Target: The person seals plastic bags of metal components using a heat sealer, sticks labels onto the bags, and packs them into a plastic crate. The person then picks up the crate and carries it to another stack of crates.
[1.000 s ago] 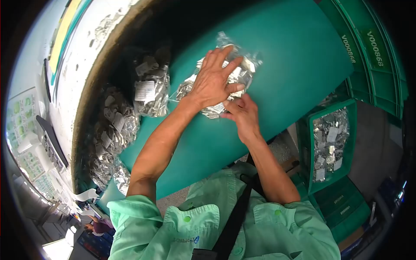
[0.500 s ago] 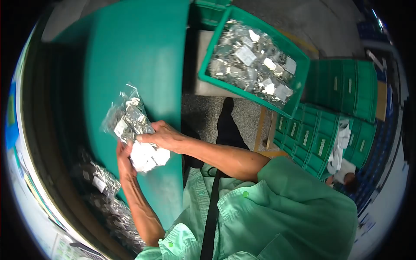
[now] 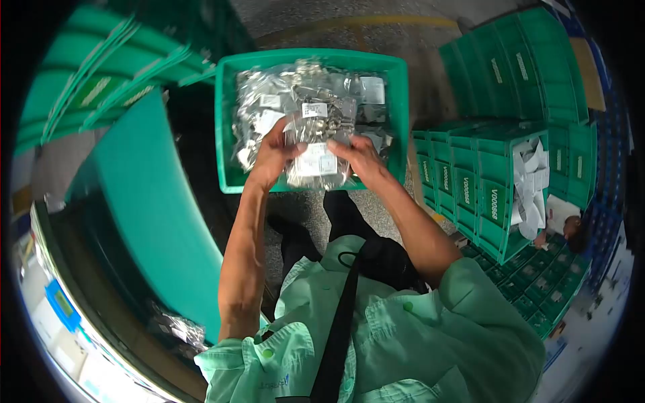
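Between my two hands is a clear plastic bag of metal parts [image 3: 319, 178] with a white label; I cannot tell whether more than one bag is held. My left hand [image 3: 271, 160] closes on its left side, thumb across the front. On the right side, my right hand [image 3: 365, 161] grips it with the thumb near the label. Both hands are over the near part of a green plastic crate [image 3: 401, 101]. Similar labelled bags [image 3: 259, 91] fill the crate, partly covered by the held bag and my hands.
Stacked green crates stand at the right [image 3: 494, 181], one holding white paper strips [image 3: 531, 178], and more crates [image 3: 74, 74] at the upper left. A green work surface [image 3: 144, 181] lies left, with shiny bags [image 3: 181, 330] beside it. Another person's hand [image 3: 571, 226] shows far right.
Both hands have moved from over the green surface to over the crate, carrying bagged metal parts. The view has turned to the left, and the crate now sits in the upper middle.
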The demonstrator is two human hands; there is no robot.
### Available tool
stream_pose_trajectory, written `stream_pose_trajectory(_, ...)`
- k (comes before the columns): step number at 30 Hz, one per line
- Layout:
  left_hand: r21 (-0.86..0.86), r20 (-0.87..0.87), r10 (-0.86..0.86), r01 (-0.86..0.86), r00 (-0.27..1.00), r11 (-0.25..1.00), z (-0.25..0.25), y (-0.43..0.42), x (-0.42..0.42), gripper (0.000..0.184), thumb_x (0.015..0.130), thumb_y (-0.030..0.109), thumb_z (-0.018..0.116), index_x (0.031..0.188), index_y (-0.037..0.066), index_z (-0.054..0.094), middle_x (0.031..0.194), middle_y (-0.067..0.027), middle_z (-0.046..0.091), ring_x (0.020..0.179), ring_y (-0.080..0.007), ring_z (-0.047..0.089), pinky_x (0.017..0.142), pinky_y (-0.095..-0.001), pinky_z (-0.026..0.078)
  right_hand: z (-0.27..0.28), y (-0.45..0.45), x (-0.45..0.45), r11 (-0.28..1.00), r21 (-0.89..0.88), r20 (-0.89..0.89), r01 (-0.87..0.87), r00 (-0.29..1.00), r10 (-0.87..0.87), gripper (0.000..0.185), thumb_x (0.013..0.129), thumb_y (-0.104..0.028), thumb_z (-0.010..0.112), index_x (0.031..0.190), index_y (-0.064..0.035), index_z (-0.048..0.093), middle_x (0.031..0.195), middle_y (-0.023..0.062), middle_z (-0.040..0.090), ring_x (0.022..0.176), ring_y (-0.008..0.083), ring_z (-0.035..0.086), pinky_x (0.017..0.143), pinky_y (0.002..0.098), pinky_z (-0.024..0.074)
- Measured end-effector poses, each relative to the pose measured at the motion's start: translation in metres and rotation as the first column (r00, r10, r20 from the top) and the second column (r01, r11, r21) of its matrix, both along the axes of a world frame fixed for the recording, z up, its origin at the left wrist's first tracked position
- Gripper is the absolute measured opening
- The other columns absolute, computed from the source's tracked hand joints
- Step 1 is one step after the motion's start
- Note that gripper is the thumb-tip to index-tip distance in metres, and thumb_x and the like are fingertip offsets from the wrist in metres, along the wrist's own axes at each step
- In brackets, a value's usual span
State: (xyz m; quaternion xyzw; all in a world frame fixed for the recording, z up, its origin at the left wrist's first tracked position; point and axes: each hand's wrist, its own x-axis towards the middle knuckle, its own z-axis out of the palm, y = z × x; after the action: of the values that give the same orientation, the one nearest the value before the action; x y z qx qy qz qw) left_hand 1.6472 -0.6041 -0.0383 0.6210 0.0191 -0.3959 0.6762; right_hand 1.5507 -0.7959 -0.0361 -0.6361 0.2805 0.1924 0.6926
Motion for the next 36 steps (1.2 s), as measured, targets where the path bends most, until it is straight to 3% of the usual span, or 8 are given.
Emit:
stream_pose_trajectory(4, 0.820, 0.384, -0.714, 0.139, 0.586, 0.555, -0.094, -0.008, 0.006, 0.044, 0.079, 0.003, 0.054, 0.122, 0.002, 0.062, 0.092, -0.0283, 0.065, 0.088, -0.0433, 0.063, 0.077, -0.0486, 0.051, -0.044, -0.057, -0.012, 0.762, -0.647, 0.010, -0.032, 0.999, 0.050, 0.035, 0.086, -0.028, 0.070, 0.102, 0.0014, 0.063, 0.088, 0.0156, 0.066, 0.081, 0.0304, 0.065, 0.073, 0.0444, 0.0522)
stream_pose_trajectory(8, 0.719, 0.695, -0.540, -0.468, 0.474, 0.514, -0.024, 0.030, 0.025, 0.039, 0.076, -0.002, 0.064, 0.115, -0.004, 0.065, 0.098, -0.0224, 0.068, 0.094, -0.0389, 0.063, 0.085, -0.0428, 0.050, -0.054, -0.126, -0.028, 0.343, -0.894, 0.268, 0.289, 0.957, -0.109, 0.042, 0.080, -0.025, 0.073, 0.108, 0.0011, 0.056, 0.107, 0.0215, 0.061, 0.102, 0.0398, 0.059, 0.086, 0.0468, 0.0503)
stream_pose_trajectory(11, 0.772, 0.538, -0.562, -0.101, 0.628, 0.627, -0.106, 0.137, 0.107, 0.028, 0.073, 0.015, 0.073, 0.092, -0.003, 0.065, 0.096, -0.0158, 0.066, 0.090, -0.0296, 0.064, 0.082, -0.0420, 0.051, -0.096, -0.145, -0.016, 0.833, -0.499, -0.057, 0.237, 0.951, -0.305, 0.059, 0.081, -0.042, 0.074, 0.115, 0.0025, 0.059, 0.119, 0.0280, 0.057, 0.114, 0.0426, 0.054, 0.096, 0.0490, 0.0447)
stream_pose_trajectory(13, 0.407, 0.356, 0.124, -0.273, 0.926, 0.872, -0.153, 0.146, 0.118, 0.010, 0.080, 0.005, 0.066, 0.090, 0.002, 0.065, 0.085, -0.0027, 0.063, 0.077, -0.0156, 0.058, 0.068, -0.0338, 0.047, -0.113, -0.126, -0.012, 0.687, -0.647, 0.051, 0.330, 0.918, -0.393, 0.038, 0.081, -0.032, 0.072, 0.100, 0.0005, 0.065, 0.106, 0.0272, 0.061, 0.102, 0.0430, 0.060, 0.087, 0.0496, 0.0494)
stream_pose_trajectory(17, 0.681, 0.111, 0.187, -0.212, 0.976, 0.701, -0.159, 0.143, 0.147, 0.009, 0.080, 0.009, 0.065, 0.082, 0.001, 0.064, 0.082, -0.0030, 0.060, 0.068, -0.0173, 0.054, 0.060, -0.0371, 0.045, -0.089, -0.124, -0.016, 0.667, -0.646, -0.006, 0.370, 0.872, -0.489, 0.027, 0.075, -0.020, 0.066, 0.095, -0.0007, 0.065, 0.101, 0.0238, 0.066, 0.093, 0.0424, 0.064, 0.080, 0.0504, 0.0521)
stream_pose_trajectory(21, 0.628, 0.569, -0.383, -0.084, 0.728, 0.774, -0.176, 0.175, 0.145, 0.033, 0.088, 0.031, 0.064, 0.076, 0.001, 0.063, 0.080, -0.0070, 0.064, 0.067, -0.0188, 0.058, 0.062, -0.0358, 0.048, -0.095, -0.126, -0.004, 0.696, -0.656, -0.135, 0.291, 0.862, -0.488, 0.029, 0.072, -0.019, 0.064, 0.096, -0.0020, 0.065, 0.102, 0.0227, 0.067, 0.091, 0.0430, 0.066, 0.080, 0.0511, 0.0530)
stream_pose_trajectory(27, 0.393, 0.368, 0.072, -0.225, 0.927, 0.892, -0.195, 0.176, 0.147, 0.031, 0.082, 0.029, 0.072, 0.082, 0.000, 0.062, 0.073, -0.0067, 0.064, 0.064, -0.0179, 0.059, 0.062, -0.0343, 0.049, -0.087, -0.127, -0.008, 0.697, -0.669, -0.147, 0.257, 0.874, -0.463, 0.032, 0.072, -0.022, 0.065, 0.099, -0.0038, 0.064, 0.102, 0.0221, 0.068, 0.094, 0.0429, 0.065, 0.083, 0.0516, 0.0526)
stream_pose_trajectory(36, 0.783, 0.379, -0.048, -0.292, 0.924, 0.549, -0.152, 0.125, 0.137, 0.010, 0.065, 0.003, 0.067, 0.070, -0.005, 0.062, 0.073, -0.0106, 0.066, 0.060, -0.0216, 0.056, 0.056, -0.0419, 0.046, -0.089, -0.120, -0.013, 0.696, -0.635, -0.104, 0.335, 0.856, -0.507, 0.033, 0.073, -0.020, 0.062, 0.101, -0.0042, 0.063, 0.107, 0.0216, 0.065, 0.102, 0.0411, 0.063, 0.087, 0.0506, 0.0506)
